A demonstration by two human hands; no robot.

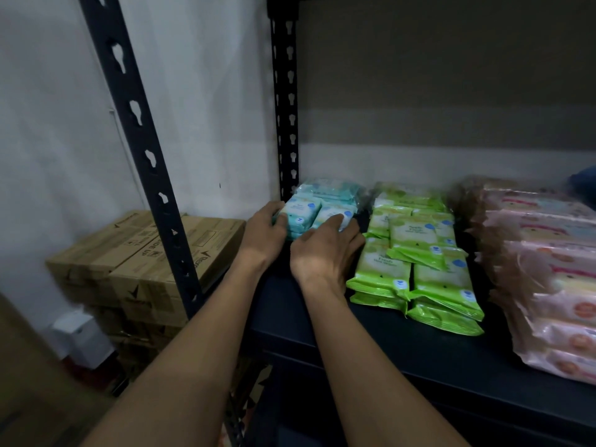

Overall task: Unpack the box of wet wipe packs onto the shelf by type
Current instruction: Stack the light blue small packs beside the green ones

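Observation:
Light blue wet wipe packs (317,206) lie in a small stack at the back left of the dark shelf (403,337). My left hand (263,235) grips the left end of the front blue packs, fingers curled round their edge. My right hand (325,250) rests on the right front blue pack with its fingers laid over it. Green wipe packs (416,262) are stacked in rows just right of my right hand. Pink wipe packs (548,275) fill the right side of the shelf.
Black slotted shelf posts stand at the front left (138,124) and back left (285,101). Stacked cardboard cartons (135,262) sit on the floor left of the shelf, against a white wall. A white object (82,337) lies below them.

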